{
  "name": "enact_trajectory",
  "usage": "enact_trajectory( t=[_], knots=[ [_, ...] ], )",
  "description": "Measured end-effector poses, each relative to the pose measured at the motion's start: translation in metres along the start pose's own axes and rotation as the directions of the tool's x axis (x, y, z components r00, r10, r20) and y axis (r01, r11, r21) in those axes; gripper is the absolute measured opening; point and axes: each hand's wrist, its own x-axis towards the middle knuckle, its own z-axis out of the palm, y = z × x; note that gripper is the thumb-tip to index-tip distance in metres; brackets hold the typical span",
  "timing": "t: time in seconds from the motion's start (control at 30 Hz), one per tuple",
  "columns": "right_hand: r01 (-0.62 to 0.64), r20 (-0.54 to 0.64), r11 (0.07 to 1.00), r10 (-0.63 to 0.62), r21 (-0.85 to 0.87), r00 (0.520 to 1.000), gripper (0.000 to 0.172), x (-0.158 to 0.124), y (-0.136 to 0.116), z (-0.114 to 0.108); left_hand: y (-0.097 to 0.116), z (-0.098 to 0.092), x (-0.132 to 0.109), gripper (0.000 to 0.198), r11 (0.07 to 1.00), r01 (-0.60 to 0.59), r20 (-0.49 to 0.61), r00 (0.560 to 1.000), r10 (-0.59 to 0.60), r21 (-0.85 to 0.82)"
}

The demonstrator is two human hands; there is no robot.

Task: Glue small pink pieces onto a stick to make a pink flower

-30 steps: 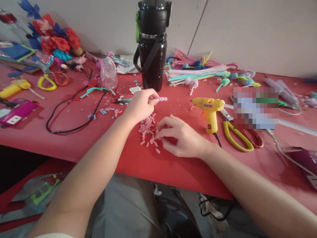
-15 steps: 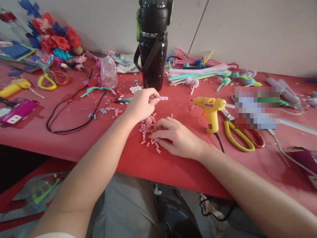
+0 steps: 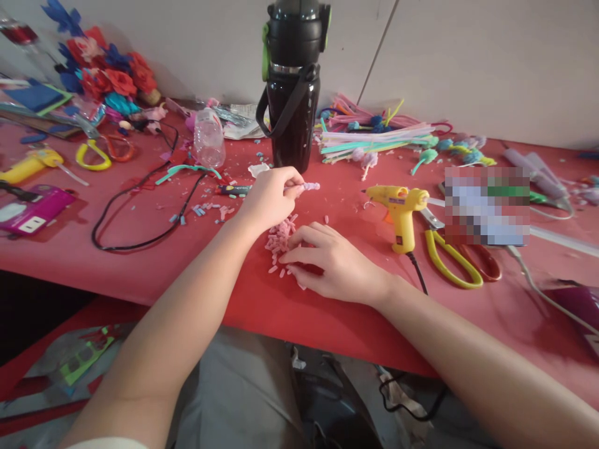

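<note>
My left hand [image 3: 274,196] is closed in a pinch on a thin lilac piece [image 3: 311,186] that looks like a pipe cleaner. Its bumpy end points right, and the rest is hidden by my fingers. Below it a heap of short pink pieces [image 3: 279,240] lies on the red tabletop. At the heap's right side rests my right hand [image 3: 334,262], palm down, its fingers curved and apart. The fingertips touch the pink pieces, and none is plainly held. A dark pen-like tool [image 3: 233,190] lies just behind my left wrist.
A black bottle [image 3: 294,118] stands behind my hands. To the right are a yellow glue gun [image 3: 400,209] with a cord and yellow-and-red scissors [image 3: 452,262]. Pipe cleaners [image 3: 374,140] lie at the back. A black cable [image 3: 140,247] loops on the left beside a clear bottle [image 3: 209,137].
My right hand has shifted slightly toward the near edge of the pink heap, its fingers spreading over the pieces. My left hand keeps its pinch. The whole view has moved slightly.
</note>
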Motion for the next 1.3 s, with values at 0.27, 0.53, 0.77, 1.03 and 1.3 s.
enact_trajectory(
  t=[0.27, 0.53, 0.77, 1.03, 1.3],
  knots=[
    [0.062, 0.051, 0.997, -0.059, -0.054, 0.997, 0.018, 0.004, -0.002, 0.007, 0.0, 0.0, 0.0, 0.007, 1.0, -0.007, 0.004, 1.0, 0.007, -0.003],
    [-0.005, -0.015, 0.999, 0.005, 0.034, 1.0, 0.02, 0.008, -0.01, 0.006, 0.002, -0.001, -0.001, 0.006, 1.0, 0.013, 0.015, 1.0, -0.014, 0.012],
    [-0.118, -0.23, 0.988, 0.139, 0.103, 0.963, 0.027, -0.002, 0.013, -0.024, 0.005, 0.0, -0.001, 0.007, 0.997, 0.041, 0.017, 0.999, -0.04, -0.068],
    [-0.34, -0.383, 0.879, 0.457, 0.335, 0.803, 0.008, -0.021, 0.032, -0.037, 0.013, 0.013, -0.007, 0.006, 0.972, -0.01, -0.002, 1.0, 0.009, -0.236],
    [-0.31, -0.293, 0.576, 0.722, 0.757, 0.626, 0.018, -0.019, 0.031, -0.028, 0.037, 0.019, -0.015, 0.015, 0.856, -0.006, 0.042, 0.999, 0.033, -0.516]
  ],
)
